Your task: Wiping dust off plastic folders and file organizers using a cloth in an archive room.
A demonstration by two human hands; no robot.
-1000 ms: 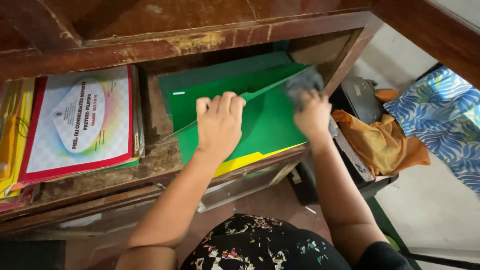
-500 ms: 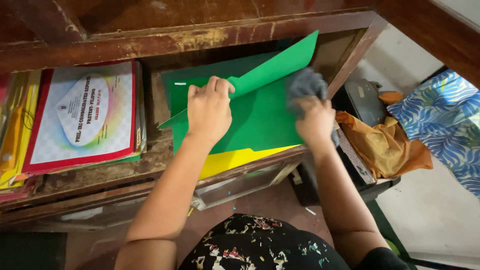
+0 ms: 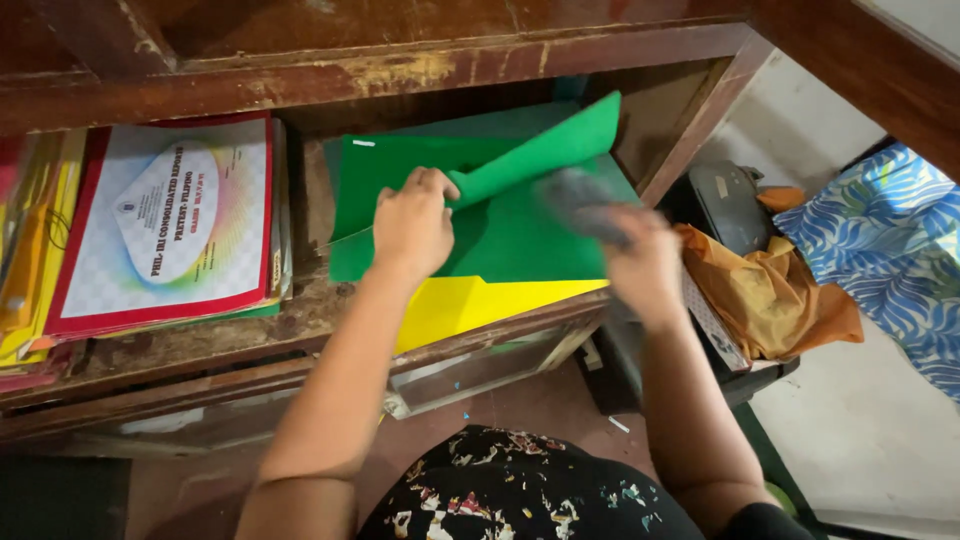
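Note:
A stack of green folders (image 3: 520,240) lies on a worn wooden shelf (image 3: 200,345), with a yellow folder (image 3: 470,305) beneath it sticking out toward me. My left hand (image 3: 412,222) grips the top green cover (image 3: 560,145) and holds it curled up and back. My right hand (image 3: 640,262) is shut on a grey cloth (image 3: 580,200), blurred with motion, pressed on the green sheet under the raised cover.
A red-bordered printed booklet (image 3: 165,225) tops a pile of folders on the shelf's left. A brown cloth (image 3: 765,290) and a dark box (image 3: 730,205) sit on a low stand at right. Blue leaf-patterned fabric (image 3: 890,250) lies beyond. A wooden beam (image 3: 400,65) overhangs the shelf.
My left hand has lifted the top green cover higher and folded it back. My right hand with the cloth has slid down and toward me across the green sheet.

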